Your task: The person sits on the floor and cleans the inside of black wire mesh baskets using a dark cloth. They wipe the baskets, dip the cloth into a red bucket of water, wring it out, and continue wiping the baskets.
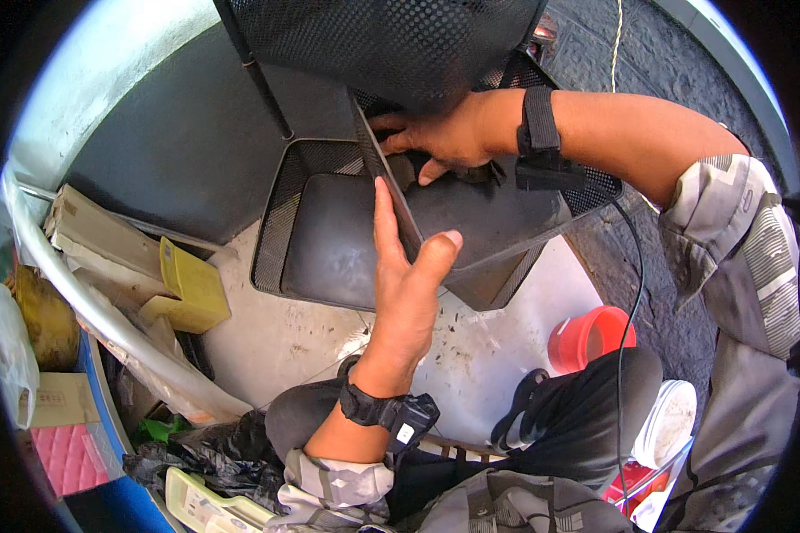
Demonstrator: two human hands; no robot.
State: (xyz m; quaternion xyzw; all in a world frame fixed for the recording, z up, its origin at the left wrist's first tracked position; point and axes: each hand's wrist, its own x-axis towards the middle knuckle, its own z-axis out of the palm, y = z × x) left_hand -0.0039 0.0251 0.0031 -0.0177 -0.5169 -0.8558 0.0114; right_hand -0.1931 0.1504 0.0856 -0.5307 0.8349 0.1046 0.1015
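Observation:
A black mesh metal rack basket (507,220) sticks out at an angle in front of me, one mesh side wall facing left. My left hand (407,273) grips that wall near its front corner, thumb on the inner side and fingers on the outer. Inside the same basket is my right hand (440,136), fingers near the wall and thumb pointing down. Something dark (483,173) lies under its palm; whether the hand holds it is hidden. Below, a lower mesh basket (333,233) shows a bare, dusty bottom.
An upper mesh basket (387,40) hangs above my right hand, beside a black rack post (267,93). A red bucket (587,340) and a white tub (667,423) stand at right. At left are a yellow box (190,286) and cardboard (107,233). A cable (630,313) hangs down at right.

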